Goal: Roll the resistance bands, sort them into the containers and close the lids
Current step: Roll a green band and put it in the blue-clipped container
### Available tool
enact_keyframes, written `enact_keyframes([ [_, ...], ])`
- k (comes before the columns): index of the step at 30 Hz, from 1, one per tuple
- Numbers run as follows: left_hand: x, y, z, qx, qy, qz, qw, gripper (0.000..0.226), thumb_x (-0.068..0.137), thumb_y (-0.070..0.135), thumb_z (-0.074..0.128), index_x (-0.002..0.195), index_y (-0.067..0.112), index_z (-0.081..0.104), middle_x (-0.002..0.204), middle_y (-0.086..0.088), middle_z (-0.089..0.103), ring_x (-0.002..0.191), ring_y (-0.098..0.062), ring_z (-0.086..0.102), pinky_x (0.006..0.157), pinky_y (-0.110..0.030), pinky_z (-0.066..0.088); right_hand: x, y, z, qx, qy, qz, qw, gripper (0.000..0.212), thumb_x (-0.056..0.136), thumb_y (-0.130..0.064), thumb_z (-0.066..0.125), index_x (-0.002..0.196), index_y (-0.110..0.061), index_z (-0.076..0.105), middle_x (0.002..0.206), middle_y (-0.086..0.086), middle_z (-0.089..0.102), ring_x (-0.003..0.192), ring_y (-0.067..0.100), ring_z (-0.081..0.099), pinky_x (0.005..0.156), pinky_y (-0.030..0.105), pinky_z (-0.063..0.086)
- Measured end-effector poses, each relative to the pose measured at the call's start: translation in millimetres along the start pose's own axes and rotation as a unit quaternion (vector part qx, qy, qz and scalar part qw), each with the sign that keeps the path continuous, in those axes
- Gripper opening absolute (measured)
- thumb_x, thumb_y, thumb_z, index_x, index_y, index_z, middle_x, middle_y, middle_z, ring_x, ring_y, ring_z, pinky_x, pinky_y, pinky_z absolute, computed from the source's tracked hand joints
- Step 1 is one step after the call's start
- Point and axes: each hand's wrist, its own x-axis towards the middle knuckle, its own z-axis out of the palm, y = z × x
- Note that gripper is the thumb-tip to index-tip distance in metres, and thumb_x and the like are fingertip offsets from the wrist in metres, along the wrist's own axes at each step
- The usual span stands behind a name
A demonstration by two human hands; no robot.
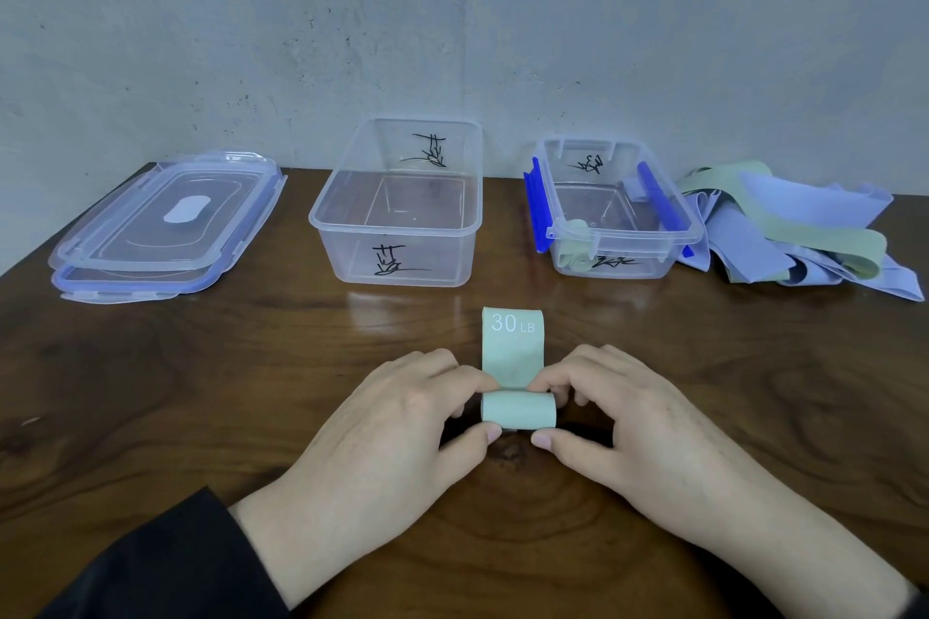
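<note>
One rolled green band [578, 252] already lies in the small box [621, 236] on the right, and what looks like a pale blue one sits at its far side; the big box [397, 216] beside it holds nothing that I can see. I'd judge we are early in the job. A heap of loose bands [799, 229], blue and green, waits at the right end of the table [151, 392], and both lids [166, 221] lie stacked at the left, so no box is closed.

My left hand [397, 422] and right hand [623, 417] pinch the ends of the green band [518, 410] I'm rolling, thumbs near side, fingers behind. It lies mid-table in front of the boxes, mostly wound into a snug, even cylinder, with a short flat tail marked 30 LB pointing away from me.
</note>
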Motion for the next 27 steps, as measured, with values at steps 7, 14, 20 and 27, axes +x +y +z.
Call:
enact_keyframes([
  [7, 1.8, -0.1, 0.5, 0.003, -0.003, -0.004, 1.0, 0.031, 0.085, 0.054, 0.049, 0.112, 0.042, 0.058, 0.079, 0.022, 0.041, 0.08, 0.001, 0.045, 0.067, -0.012, 0.033, -0.3, 1.5, 0.2, 0.011, 0.002, -0.004, 1.0, 0.023, 0.089, -0.051, 0.06, 0.111, -0.046, 0.062, 0.1, -0.024, 0.052, 0.104, 0.008, 0.05, 0.082, 0.023, 0.046],
  [14, 0.7, 0.3, 0.2, -0.003, 0.002, -0.005, 1.0, 0.04, 0.086, 0.058, 0.04, 0.116, 0.041, 0.06, 0.08, 0.023, 0.042, 0.082, 0.0, 0.047, 0.068, -0.013, 0.036, -0.4, 0.6, 0.1, 0.004, 0.002, 0.004, 1.0, 0.019, 0.087, -0.048, 0.064, 0.105, -0.048, 0.058, 0.099, -0.024, 0.051, 0.102, 0.008, 0.049, 0.077, 0.019, 0.042],
  [20, 1.2, -0.7, 0.3, -0.003, -0.003, -0.005, 1.0, 0.033, 0.084, 0.053, 0.051, 0.113, 0.04, 0.058, 0.079, 0.021, 0.042, 0.08, 0.001, 0.046, 0.068, -0.012, 0.034, -0.4, 0.0, -0.6, 0.012, -0.002, 0.005, 1.0, 0.022, 0.09, -0.051, 0.058, 0.111, -0.046, 0.061, 0.102, -0.023, 0.053, 0.106, 0.008, 0.05, 0.084, 0.021, 0.044],
  [27, 0.0, 0.4, -1.3, -0.012, 0.006, -0.005, 1.0, 0.04, 0.087, 0.055, 0.044, 0.119, 0.039, 0.06, 0.079, 0.022, 0.042, 0.083, 0.001, 0.047, 0.068, -0.012, 0.036, 0.0, -1.4, -1.5, 0.01, -0.006, 0.014, 1.0, 0.018, 0.087, -0.049, 0.062, 0.104, -0.047, 0.056, 0.103, -0.024, 0.051, 0.106, 0.007, 0.048, 0.082, 0.02, 0.043],
])
